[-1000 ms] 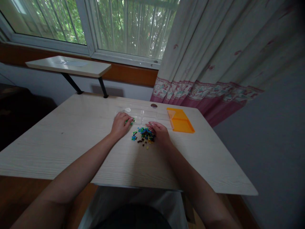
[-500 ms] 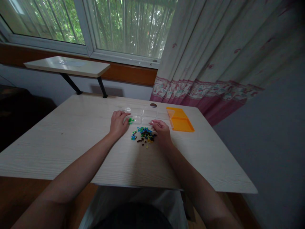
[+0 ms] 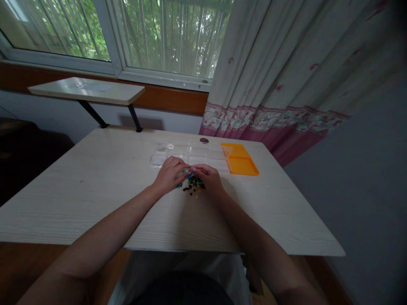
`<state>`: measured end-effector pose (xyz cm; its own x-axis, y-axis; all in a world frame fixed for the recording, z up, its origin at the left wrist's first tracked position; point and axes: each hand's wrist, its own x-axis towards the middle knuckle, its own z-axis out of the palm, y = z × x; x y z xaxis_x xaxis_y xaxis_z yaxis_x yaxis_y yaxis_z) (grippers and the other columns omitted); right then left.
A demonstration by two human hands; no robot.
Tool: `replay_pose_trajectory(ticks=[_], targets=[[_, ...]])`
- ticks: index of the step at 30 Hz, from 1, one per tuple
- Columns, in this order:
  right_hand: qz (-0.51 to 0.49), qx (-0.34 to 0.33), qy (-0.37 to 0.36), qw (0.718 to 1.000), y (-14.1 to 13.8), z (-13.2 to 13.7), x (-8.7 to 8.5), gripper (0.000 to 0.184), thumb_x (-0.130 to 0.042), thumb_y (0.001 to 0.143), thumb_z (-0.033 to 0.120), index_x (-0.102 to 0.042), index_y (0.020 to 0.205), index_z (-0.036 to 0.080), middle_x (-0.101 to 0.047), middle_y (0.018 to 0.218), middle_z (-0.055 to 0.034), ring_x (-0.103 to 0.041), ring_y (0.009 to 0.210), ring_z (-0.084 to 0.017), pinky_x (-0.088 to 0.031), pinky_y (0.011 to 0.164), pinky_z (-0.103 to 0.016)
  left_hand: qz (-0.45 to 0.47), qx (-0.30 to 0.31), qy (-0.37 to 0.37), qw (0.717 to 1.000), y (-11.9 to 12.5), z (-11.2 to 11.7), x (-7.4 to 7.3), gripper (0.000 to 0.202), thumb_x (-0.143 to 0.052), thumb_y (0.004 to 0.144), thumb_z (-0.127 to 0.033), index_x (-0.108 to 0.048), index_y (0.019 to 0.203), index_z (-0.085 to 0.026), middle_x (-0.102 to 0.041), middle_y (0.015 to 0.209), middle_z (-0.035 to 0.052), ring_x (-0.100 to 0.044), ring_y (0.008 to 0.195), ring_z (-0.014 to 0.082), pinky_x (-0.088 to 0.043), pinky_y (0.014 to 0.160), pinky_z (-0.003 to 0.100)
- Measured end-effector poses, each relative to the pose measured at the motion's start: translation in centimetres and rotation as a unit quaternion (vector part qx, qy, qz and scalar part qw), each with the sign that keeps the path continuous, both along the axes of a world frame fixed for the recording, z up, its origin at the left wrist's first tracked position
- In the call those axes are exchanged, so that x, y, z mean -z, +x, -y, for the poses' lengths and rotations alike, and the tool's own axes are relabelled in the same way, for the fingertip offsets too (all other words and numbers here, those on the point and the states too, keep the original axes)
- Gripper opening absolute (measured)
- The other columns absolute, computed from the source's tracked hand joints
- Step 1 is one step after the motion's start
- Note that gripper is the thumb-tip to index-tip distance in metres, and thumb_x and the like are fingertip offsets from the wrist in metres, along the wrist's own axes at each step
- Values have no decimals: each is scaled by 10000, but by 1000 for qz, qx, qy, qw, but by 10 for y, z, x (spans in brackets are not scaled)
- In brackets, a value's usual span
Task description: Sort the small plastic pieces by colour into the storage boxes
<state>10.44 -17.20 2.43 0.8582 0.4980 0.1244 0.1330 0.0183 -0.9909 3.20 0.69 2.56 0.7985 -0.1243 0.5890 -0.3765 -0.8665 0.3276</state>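
A small heap of tiny coloured pieces, blue, green, black and yellow, lies on the table. My left hand curls in over the heap's far left side, its fingers bent and closed. From the right, my right hand meets it there, thumb and fingers pinched together. The fingertips of both hands come together at the far edge of the heap; whatever is between them is too small to make out. Just beyond the hands lies a clear compartment tray, partly covered by the left hand.
An open orange case lies right of the tray. A dark oval spot marks the table's back edge. On black legs, a raised shelf stands at the back left. The curtain hangs behind the table.
My left hand has moved right and nearer from the tray's green-filled compartment to the heap. My right hand has shifted slightly left and nearer, so the hands now meet.
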Motion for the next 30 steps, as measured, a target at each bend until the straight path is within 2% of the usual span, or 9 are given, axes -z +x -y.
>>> replay_pose_trajectory(ticks=[5, 16, 21, 30], targets=[[30, -43, -1, 999, -1, 0, 1, 337, -693, 775, 507, -750, 962, 234, -748, 945, -27, -696, 884, -219, -541, 856, -349, 8, -12, -11, 1000, 1, -3, 0, 271, -560, 926, -402, -704, 1062, -218, -628, 959, 69, -524, 964, 229, -427, 871, 381], [84, -50, -25, 995, -4, -2, 1, 317, -660, 815, 459, -743, 1046, 259, -733, 1057, -17, -674, 994, -229, -509, 953, -388, 21, -21, -44, 999, 3, -4, 5, 221, -566, 931, -361, -706, 1017, -213, -620, 935, 63, -531, 947, 222, -450, 855, 381], [74, -48, -13, 996, -8, -5, 1, 308, -680, 787, 443, -744, 1032, 268, -726, 1089, -11, -667, 1041, -228, -496, 994, -397, 5, -17, -63, 998, 4, -5, 7, 248, -529, 952, -370, -694, 1046, -212, -611, 934, 63, -539, 936, 216, -453, 855, 379], [40, -95, 26, 994, -9, -4, 2, 367, -694, 783, 441, -721, 1099, 258, -707, 1147, -25, -658, 1080, -236, -468, 1040, -418, 7, -2, -83, 996, 4, -5, 5, 249, -509, 960, -359, -699, 1003, -203, -612, 888, 57, -540, 903, 205, -450, 830, 366]])
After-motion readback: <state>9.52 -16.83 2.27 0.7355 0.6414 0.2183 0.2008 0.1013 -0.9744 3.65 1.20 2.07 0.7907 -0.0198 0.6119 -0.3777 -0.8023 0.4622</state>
